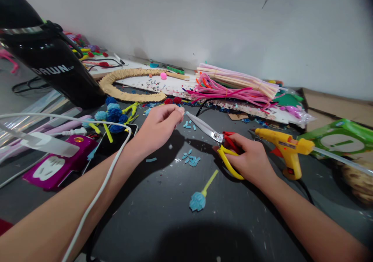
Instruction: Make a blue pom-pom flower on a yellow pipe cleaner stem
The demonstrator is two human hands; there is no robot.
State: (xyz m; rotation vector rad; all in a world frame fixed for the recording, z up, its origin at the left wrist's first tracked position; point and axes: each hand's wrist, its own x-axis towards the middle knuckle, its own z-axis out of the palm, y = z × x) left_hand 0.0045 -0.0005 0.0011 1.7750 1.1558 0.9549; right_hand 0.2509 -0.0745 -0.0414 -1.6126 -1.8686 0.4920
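Scissors [216, 135] with silver blades and yellow-red handles are gripped by the right hand [247, 155]; the left hand [163, 124] presses fingertips together near their tip.

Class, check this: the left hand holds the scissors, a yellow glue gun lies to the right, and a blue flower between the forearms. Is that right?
No: the right hand holds the scissors, not the left hand, as the head view shows. The glue gun and blue flower are as stated.
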